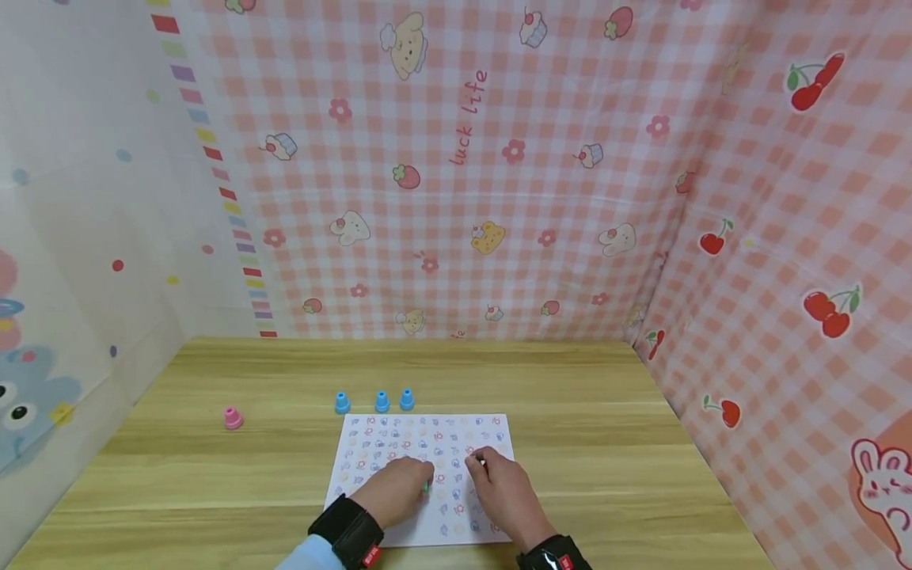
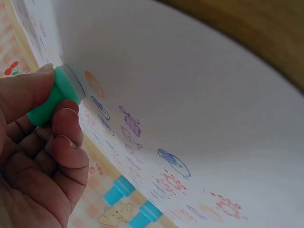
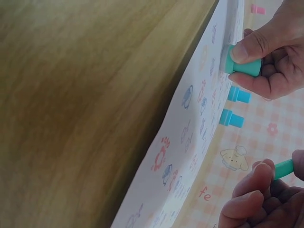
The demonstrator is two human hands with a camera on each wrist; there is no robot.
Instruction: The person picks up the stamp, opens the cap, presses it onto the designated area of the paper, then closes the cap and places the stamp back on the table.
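My left hand (image 1: 400, 489) pinches a green stamp (image 2: 54, 97) between thumb and fingers. The stamp's pale end faces the white paper (image 1: 399, 529); whether it touches the sheet I cannot tell. Rows of small red, blue, purple and orange prints cover much of the paper. To the right, my right hand (image 1: 504, 495) is above the sheet, its thumb and finger pinching a small green piece (image 3: 284, 169) that looks like a cap. Fingers hide most of that piece, and in the head view the left hand covers nearly all of the stamp.
Three blue stamps (image 1: 382, 402) stand behind the paper's far edge. A pink stamp (image 1: 233, 418) stands farther left on the wooden table (image 1: 606, 467). Patterned cloth (image 1: 456, 190) hangs behind the table and along both sides.
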